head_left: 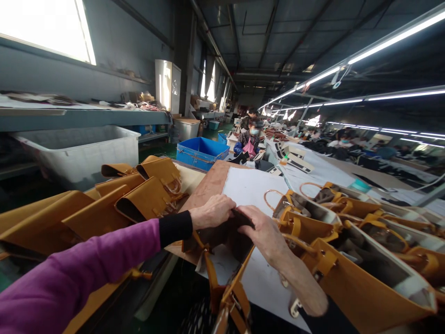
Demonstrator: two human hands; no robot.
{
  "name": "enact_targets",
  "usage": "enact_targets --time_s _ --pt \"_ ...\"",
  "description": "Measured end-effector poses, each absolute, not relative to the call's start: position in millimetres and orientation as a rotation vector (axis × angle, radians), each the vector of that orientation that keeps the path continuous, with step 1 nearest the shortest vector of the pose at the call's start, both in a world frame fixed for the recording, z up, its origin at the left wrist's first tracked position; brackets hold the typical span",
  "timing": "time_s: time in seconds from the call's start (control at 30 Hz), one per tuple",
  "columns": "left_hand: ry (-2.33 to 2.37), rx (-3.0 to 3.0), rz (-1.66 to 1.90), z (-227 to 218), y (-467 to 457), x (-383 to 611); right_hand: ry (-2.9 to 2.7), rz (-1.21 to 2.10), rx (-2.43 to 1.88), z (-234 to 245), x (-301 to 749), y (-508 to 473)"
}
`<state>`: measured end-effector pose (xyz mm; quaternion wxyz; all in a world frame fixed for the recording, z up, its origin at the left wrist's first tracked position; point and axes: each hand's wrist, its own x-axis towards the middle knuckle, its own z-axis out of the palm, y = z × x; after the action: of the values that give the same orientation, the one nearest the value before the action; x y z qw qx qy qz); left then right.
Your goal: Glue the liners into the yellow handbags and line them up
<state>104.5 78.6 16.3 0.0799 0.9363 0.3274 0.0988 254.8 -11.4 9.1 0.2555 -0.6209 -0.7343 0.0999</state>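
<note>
My left hand [212,211] and my right hand [260,231] both grip a dark brown bag piece [222,234] with tan straps [229,287] hanging from it, held over the white sheet [250,188] on the workbench. The fingers of both hands are curled onto its top edge. A purple sleeve with a black cuff covers my left arm. Several mustard-yellow handbags [146,195] lie stacked to the left. More open mustard handbags [347,250] with ring handles stand in a row to the right.
A brown board [208,183] lies under the white sheet. A white bin [79,150] and a blue crate [201,152] stand at the left. A seated person [249,139] works further down the long bench, other workers at the far right. Shelves line the left wall.
</note>
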Motion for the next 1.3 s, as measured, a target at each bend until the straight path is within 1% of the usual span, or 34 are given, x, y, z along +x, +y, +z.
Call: enact_targets --time_s 0.07,0.13,0.27,0.4,0.57,0.77,0.87,1.03,1.3 --pt "0.939 2.808 0.304 18.1 78.6 102.2 -1.894 0.365 -1.72 3.6 259.0 -19.2" --pt "0.899 2.82 0.298 20.0 77.8 100.5 -1.813 0.411 -1.878 -0.5 264.6 -23.2" --pt "0.833 2.855 0.301 21.3 75.5 96.9 -1.93 0.39 -2.031 3.8 279.5 -17.9" --pt "0.891 2.821 0.293 16.2 73.1 92.6 -1.998 0.389 -1.959 13.4 289.3 -7.3" --pt "0.979 2.753 0.303 12.2 70.2 90.8 -2.043 0.389 -1.909 12.7 289.9 -0.7" --pt "0.993 2.798 0.294 13.3 68.5 96.3 -1.932 0.173 -1.946 5.4 284.8 -2.3" --pt "1.055 2.808 0.296 9.9 67.0 99.0 -1.787 0.079 -1.885 0.5 277.3 -6.9" --pt "1.139 2.757 0.287 9.3 61.6 100.8 -1.713 0.114 -1.721 -4.2 261.8 -14.2" --pt "1.17 2.711 0.254 16.9 56.4 100.7 -1.697 0.082 -1.787 -1.6 256.5 -10.3"
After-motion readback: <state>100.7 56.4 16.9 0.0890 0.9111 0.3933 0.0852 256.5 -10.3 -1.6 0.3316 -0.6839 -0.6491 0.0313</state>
